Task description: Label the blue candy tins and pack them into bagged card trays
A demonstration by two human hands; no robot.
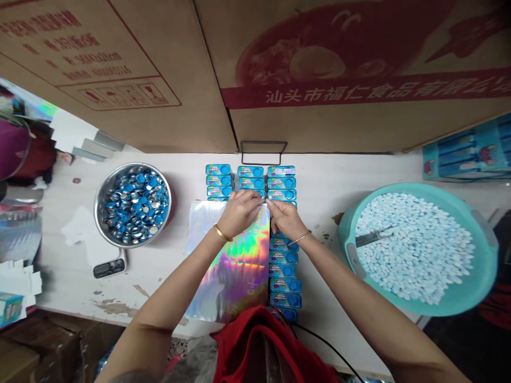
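Observation:
A shiny holographic sheet [231, 287] lies over part of the rows of small blue cases [284, 257]. My left hand [241, 211] is on its top edge, fingers bent and closed near the upper right corner. At that same corner my right hand [285, 217] pinches with thumb and forefinger, its other fingers curled over the right-hand row of cases. The two sets of fingertips nearly meet. Exactly how much of the sheet each hand grips is hidden by the fingers. The cases stand in three columns, with round blue recesses on their tops.
To the left, a steel bowl [171, 205] of blue and silver round caps sits by a small scale [109, 268]. A teal basin [485, 255] of pale blue pieces, with a metal scoop [373, 235], stands right. Large cartons [179, 127] wall off the back behind a wire stand [261, 163].

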